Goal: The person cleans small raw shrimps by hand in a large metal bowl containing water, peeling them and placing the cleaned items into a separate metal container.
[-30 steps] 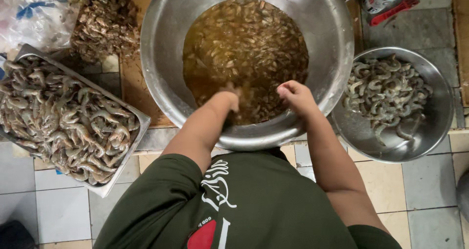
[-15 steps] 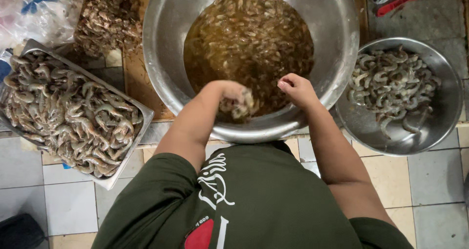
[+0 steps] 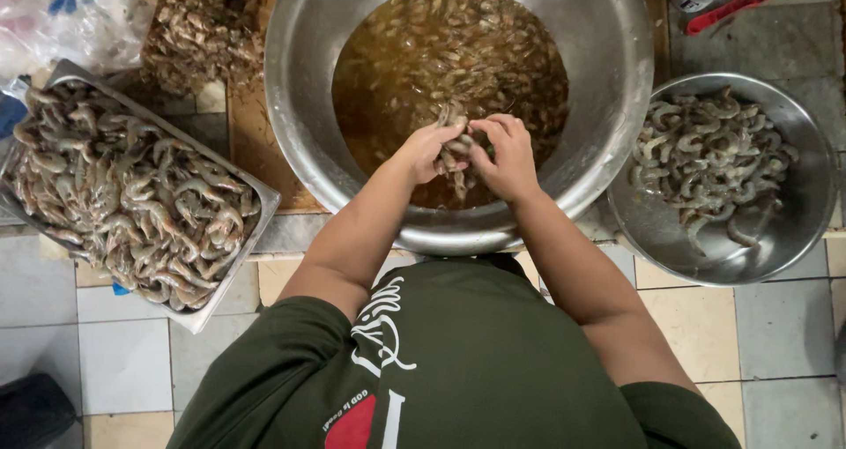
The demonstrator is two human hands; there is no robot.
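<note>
Both hands meet over the near side of the big steel basin (image 3: 300, 105), which is full of brown water and shrimp. The left hand (image 3: 429, 152) and right hand (image 3: 504, 155) each have a closed grip on the same shrimp (image 3: 453, 154), pinched between the fingertips just above the water. To the left, a metal tray (image 3: 231, 277) sits on the tiled floor (image 3: 132, 361), heaped with whole shrimp. To the right, a smaller steel bowl (image 3: 806, 211) holds a thinner pile. Far left lies a mound of shells (image 3: 203, 35).
</note>
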